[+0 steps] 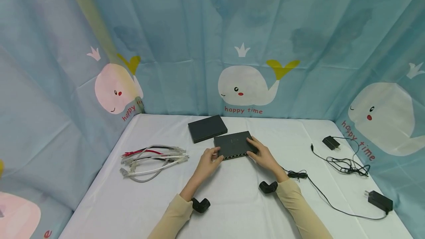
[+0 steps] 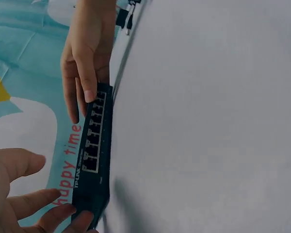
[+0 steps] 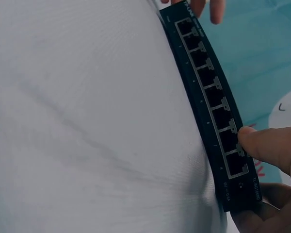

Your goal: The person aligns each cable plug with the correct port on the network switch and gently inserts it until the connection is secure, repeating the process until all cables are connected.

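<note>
A black TP-LINK network switch (image 1: 234, 144) lies at the middle of the table, its row of ports (image 3: 211, 97) facing the person. My right hand (image 1: 264, 155) grips its right end, thumb on the top by the port edge and fingers at the side and below. At the opposite end is my left hand (image 1: 210, 160), its fingertips (image 2: 82, 221) right at the switch's corner and its thumb held off in the left wrist view. Behind, close to the switch, lies a second flat black box (image 1: 207, 128).
Grey, white, black and red cables (image 1: 152, 161) lie bundled on the left of the white-covered table (image 1: 232, 202). On the right are two black power adapters (image 1: 331, 142), (image 1: 380, 201) with thin leads. A blue whale-print curtain (image 1: 186, 87) hangs around the table.
</note>
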Demonstrator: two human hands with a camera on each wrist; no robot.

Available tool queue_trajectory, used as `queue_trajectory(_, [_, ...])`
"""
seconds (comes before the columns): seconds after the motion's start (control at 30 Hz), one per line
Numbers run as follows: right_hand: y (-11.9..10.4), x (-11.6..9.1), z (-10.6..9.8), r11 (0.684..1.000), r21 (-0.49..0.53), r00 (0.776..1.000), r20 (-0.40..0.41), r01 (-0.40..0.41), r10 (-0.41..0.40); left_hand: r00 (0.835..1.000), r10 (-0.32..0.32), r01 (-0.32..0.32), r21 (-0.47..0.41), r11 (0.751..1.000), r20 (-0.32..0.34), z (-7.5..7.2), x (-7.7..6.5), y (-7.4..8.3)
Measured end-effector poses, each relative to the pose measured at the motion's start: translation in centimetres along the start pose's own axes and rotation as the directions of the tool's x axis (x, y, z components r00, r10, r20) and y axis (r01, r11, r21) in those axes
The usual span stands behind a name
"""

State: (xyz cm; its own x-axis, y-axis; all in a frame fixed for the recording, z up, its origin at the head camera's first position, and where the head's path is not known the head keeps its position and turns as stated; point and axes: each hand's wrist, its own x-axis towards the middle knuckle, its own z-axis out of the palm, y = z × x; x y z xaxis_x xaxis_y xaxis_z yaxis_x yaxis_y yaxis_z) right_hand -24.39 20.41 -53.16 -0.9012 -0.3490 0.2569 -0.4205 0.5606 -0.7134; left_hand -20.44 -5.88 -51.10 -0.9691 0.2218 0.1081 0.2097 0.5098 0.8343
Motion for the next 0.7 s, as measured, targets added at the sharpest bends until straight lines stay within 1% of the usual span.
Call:
queue_trajectory(0.03, [0.0, 0.0, 0.0, 1.0, 0.003, 1.0, 0.003, -0.002, 0.002, 1.0, 0.005, -0.005, 0.051, 0.999, -0.003, -0.1, 0.0, 0.1])
queue_trajectory(0.1, [0.1, 0.1, 0.0, 1.0, 0.009, 1.0, 0.005, -0.001, 0.001, 1.0, 0.019, -0.016, 0.165, 0.986, -0.013, -0.1, 0.0, 0.3])
queue_trajectory(0.2, [0.3, 0.2, 0.0, 1.0, 0.007, 1.0, 0.003, -0.001, 0.001, 0.997, 0.06, -0.044, 0.303, 0.952, -0.043, 0.0, 0.3, 0.7])
queue_trajectory(0.3, [0.5, 0.2, 0.0, 1.0, 0.003, 1.0, 0.003, -0.007, 0.007, 0.99, 0.133, -0.103, 0.397, 0.912, -0.048, 0.2, 0.8, 1.0])
queue_trajectory(0.4, [0.5, 0.2, -0.2, 1.0, 0.008, 1.0, 0.007, -0.016, 0.016, 0.983, 0.182, -0.158, 0.458, 0.875, -0.007, 0.7, 1.6, 1.0])
queue_trajectory(0.43, [0.5, 0.2, -0.2, 1.0, 0.007, 1.0, 0.01, -0.016, 0.016, 0.982, 0.19, -0.173, 0.478, 0.861, 0.013, 1.0, 1.9, 0.9])
queue_trajectory(0.57, [0.2, 0.2, -0.5, 1.0, -0.006, 1.0, 0.021, -0.01, 0.01, 0.973, 0.209, -0.23, 0.52, 0.823, 0.099, 1.8, 3.0, 0.6])
queue_trajectory(0.63, [0.0, 0.2, -0.7, 1.0, -0.013, 1.0, 0.027, -0.014, 0.014, 0.967, 0.216, -0.256, 0.529, 0.809, 0.138, 2.1, 3.5, 0.5])
queue_trajectory(0.7, [0.0, 0.1, -0.9, 1.0, -0.02, 0.999, 0.035, -0.019, 0.02, 0.961, 0.219, -0.276, 0.518, 0.809, 0.171, 2.3, 3.8, 0.5])
